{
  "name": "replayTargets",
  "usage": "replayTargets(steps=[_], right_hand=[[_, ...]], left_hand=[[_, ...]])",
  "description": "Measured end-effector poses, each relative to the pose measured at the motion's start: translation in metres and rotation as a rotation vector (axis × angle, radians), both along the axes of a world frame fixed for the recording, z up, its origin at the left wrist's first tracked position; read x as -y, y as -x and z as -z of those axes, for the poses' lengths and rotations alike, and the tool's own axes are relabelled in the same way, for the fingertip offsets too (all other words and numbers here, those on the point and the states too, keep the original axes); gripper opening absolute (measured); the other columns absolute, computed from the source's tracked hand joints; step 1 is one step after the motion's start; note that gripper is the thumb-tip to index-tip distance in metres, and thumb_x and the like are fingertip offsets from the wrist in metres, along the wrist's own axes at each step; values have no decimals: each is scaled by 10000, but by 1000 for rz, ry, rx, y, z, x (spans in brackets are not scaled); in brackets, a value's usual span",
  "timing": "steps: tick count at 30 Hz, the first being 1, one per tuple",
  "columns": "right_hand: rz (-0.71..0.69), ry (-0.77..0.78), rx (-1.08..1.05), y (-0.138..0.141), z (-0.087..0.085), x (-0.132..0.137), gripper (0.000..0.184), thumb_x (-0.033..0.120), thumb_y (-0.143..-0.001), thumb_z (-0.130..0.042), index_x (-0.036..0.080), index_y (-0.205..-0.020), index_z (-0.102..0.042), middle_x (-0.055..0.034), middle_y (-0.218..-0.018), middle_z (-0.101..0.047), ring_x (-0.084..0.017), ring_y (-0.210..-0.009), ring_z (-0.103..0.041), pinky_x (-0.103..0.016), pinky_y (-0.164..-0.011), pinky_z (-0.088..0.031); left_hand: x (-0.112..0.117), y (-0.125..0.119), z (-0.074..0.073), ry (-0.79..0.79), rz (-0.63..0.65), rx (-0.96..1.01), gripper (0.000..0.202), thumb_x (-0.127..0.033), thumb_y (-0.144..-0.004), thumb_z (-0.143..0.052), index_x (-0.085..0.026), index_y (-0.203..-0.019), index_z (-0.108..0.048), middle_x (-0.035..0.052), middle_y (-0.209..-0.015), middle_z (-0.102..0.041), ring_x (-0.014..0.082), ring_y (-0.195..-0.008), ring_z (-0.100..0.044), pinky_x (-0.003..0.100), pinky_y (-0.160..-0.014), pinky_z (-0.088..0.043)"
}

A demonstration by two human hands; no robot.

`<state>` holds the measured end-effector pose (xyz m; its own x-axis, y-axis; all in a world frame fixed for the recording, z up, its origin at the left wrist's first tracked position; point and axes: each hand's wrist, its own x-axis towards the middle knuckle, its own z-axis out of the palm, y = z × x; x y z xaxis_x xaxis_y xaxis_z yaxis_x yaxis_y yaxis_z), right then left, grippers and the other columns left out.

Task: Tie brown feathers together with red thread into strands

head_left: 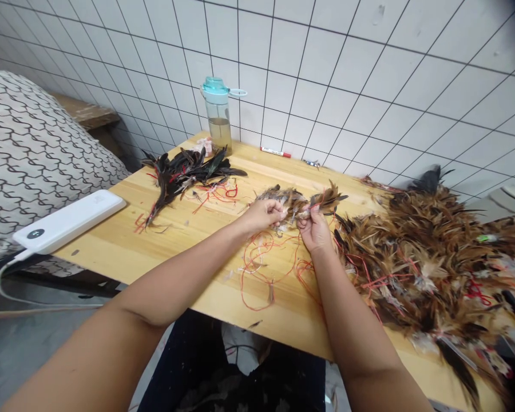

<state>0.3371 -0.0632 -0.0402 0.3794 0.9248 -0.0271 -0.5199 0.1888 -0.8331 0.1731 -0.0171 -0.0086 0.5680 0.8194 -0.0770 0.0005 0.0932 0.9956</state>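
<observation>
Forearms point(184, 280): extending over the table point(223, 292), nearer my camera than the bottle point(220, 123).
Left hand point(266, 215): thumb and fingertips are meeting at the feather bundle point(295, 200); I cannot tell what they are pinching.
Right hand point(316, 232): fingers are clamping the feather bundle.
Feather bundle: lying right of the bottle, nearer my camera.

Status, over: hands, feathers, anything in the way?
Left hand pinched at brown feathers. Right hand gripping same bunch. Loose red string close by on table.
</observation>
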Motion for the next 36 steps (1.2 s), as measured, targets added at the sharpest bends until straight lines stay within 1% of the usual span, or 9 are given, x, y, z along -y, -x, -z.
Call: replayTargets(steps=[3, 8, 14, 19, 22, 26, 31, 34, 36], right_hand=[[6, -22, 4, 3, 0, 0, 383, 490, -644, -815, 212, -756, -577, 65, -712, -603, -26, -447, -386, -162, -396, -337], [-23, -22, 99, 9, -1, 0, 385, 528, -673, -780, 191, -736, -605, 51, -659, -583, -35, -465, -402, -164, -389, -320], [-44, -26, 158, 13, -1, 2, 396, 548, -673, -765, 195, -736, -599, 44, -667, -598, -44, -463, -398, -182, -393, -312], [52, 39, 17, 11, -2, -1, 329, 422, -748, -736, 203, -708, -495, 63, -637, -587, -47, -463, -421, -166, -404, -311], [115, 62, -55, 9, -2, -3, 279, 351, -800, -691, 207, -712, -470, 81, -593, -551, -50, -451, -422, -163, -401, -303], [158, 64, -93, 10, -3, -5, 249, 330, -829, -660, 211, -728, -467, 88, -590, -548, -53, -445, -429, -170, -406, -319], [168, 74, -193, 2, -7, -4, 243, 317, -864, -616, 202, -728, -451, 94, -568, -527, -40, -396, -371, -169, -393, -292], [194, 52, -224, -10, -9, -3, 255, 314, -861, -615, 210, -731, -420, 105, -546, -499, -43, -379, -356, -174, -386, -266], [226, 36, -200, -17, -11, -2, 281, 336, -849, -630, 215, -730, -406, 107, -541, -493, -48, -375, -355, -181, -380, -248]], left_hand=[[6, -6, 3, 51, 37, -3, 143, -186, -732, -708, -106, -800, -611, -20, -608, -584, 56, -509, -521, 184, -525, -391], [4, -7, 11, 56, 117, 13, 173, -228, -732, -728, -103, -771, -615, -16, -602, -578, 46, -506, -522, 168, -503, -386], [5, -7, 13, 5, 111, -21, 186, -243, -738, -690, -129, -679, -556, -26, -539, -552, 53, -478, -507, 170, -483, -372], [4, -6, 11, -28, 73, -96, 166, -223, -712, -657, -145, -634, -533, -40, -508, -530, 54, -457, -488, 171, -471, -346], [2, -5, 14, -107, 88, -162, 144, -238, -711, -643, -149, -643, -553, -32, -519, -545, 63, -474, -499, 179, -486, -359], [-1, -4, 19, -227, 104, -219, 129, -258, -706, -635, -155, -652, -577, -27, -535, -556, 73, -500, -501, 184, -497, -354], [-3, -1, 16, -318, 124, -295, 117, -244, -688, -624, -159, -625, -573, -30, -539, -557, 83, -521, -499, 195, -523, -355], [-8, 3, 14, -319, 70, -300, 119, -251, -683, -629, -160, -632, -571, -33, -551, -554, 87, -529, -486, 203, -530, -345], [-16, 6, 14, -273, -48, -268, 136, -275, -694, -636, -163, -660, -568, -37, -547, -543, 89, -521, -477, 208, -532, -342]])
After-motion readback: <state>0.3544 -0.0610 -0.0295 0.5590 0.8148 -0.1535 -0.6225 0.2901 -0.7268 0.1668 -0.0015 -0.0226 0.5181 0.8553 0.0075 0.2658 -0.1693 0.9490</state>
